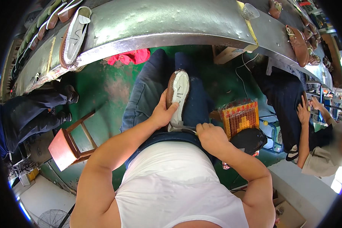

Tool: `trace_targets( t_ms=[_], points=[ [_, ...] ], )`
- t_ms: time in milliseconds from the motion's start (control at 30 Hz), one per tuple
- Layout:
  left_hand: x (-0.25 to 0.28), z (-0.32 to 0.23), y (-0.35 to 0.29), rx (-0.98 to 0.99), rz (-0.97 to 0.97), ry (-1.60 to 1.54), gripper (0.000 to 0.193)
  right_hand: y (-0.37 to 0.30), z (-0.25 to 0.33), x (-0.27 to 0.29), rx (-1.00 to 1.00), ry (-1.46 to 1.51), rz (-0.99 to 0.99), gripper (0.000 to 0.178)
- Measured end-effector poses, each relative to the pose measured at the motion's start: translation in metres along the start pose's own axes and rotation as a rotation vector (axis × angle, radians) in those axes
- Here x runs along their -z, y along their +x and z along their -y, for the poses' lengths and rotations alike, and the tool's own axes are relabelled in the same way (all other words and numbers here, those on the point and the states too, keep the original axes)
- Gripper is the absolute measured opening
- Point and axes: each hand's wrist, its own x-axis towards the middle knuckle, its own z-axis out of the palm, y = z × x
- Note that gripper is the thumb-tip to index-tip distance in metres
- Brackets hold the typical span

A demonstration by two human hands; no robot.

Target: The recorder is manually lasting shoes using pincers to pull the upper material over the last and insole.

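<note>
white sleeveless top [178, 167] is filling the view nearest the camera, and beyond it blue trousers [138, 102] are forming a lap. on that lap a brown shoe [181, 85] is lying lengthwise, its white face turning upward, its toe pointing toward the metal counter [148, 22] and its heel end sitting close to the waist. this placing is probably letting the thighs serve as a rest and bringing the heel within easy reach of both hands. the left hand [164, 114] is pinching the shoe from its left side, thumb pressing on the white face and fingers bearing on the brown side, likely stopping it from sliding; that grip is closing on the shoe with no gap showing. the right hand [210, 135] is sitting beside the heel end, its grip clamping on a narrow grey piece [188, 129] that is running across to the heel; whether it is a tool or a strip of material, i cannot tell. up on the counter, another shoe [75, 40] is lying with its white face showing.
</note>
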Motion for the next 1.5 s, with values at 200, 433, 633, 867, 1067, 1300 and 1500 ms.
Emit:
trace_targets(
  t_ms=[200,433,633,867,1067,1300,1500],
  points=[
    [-0.005,0.006,-0.014,-0.239,0.003,0.646,0.09,0.047,-0.108,-0.043,-0.065,1.155,1.055,0.035],
    [0.006,0.024,-0.031,-0.063,0.06,0.343,0.095,0.04,-0.088,0.032,-0.194,1.169,0.944,0.034],
    [0.004,0.01,-0.023,-0.065,0.005,0.399,0.093,0.074,-0.043,0.036,-0.164,0.82,-0.067,0.037],
    [0.034,-0.109,-0.066,0.295,0.081,-0.356,0.074,0.075,-0.072,0.072,-0.197,0.744,-0.269,0.036],
    [0.045,-0.271,-0.029,-0.161,0.132,-0.019,0.079,0.139,-0.14,0.147,-0.086,-0.122,-0.832,0.038],
    [0.035,-0.405,0.19,-0.297,-0.402,1.216,0.057,0.193,-0.179,0.161,-0.15,0.009,-0.929,0.04],
    [0.108,-0.36,0.278,-0.658,-0.453,2.142,0.051,0.197,-0.174,0.167,-0.162,0.044,-0.902,0.042]
  ],
)
